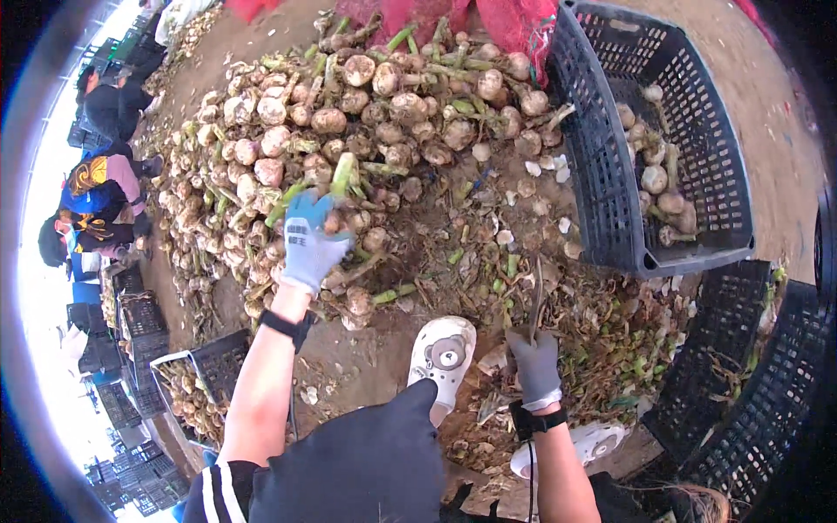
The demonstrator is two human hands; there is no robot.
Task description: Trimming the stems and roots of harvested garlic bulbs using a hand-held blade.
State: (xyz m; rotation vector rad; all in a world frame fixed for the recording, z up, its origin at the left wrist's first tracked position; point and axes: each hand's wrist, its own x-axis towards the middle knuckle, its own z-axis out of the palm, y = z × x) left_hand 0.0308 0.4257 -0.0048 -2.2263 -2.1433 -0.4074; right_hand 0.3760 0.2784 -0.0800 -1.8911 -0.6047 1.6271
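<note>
My left hand, in a blue and pale grey work glove, is at the near side of a large heap of garlic bulbs. Its thumb and fingers are around a small garlic bulb; a thick cut green stem stands up just beyond the fingers. My right hand, gloved in grey, grips a tool with a thin, narrow blade, likely a knife, pointing away from me. The handle is hidden in the fist. Beneath it lie trimmed stems and dry husks.
A black plastic crate with several garlic bulbs stands at the right. More black crates lie at lower right. Another crate holding garlic is at lower left. Red mesh sacks lie behind the heap. Other people work at far left.
</note>
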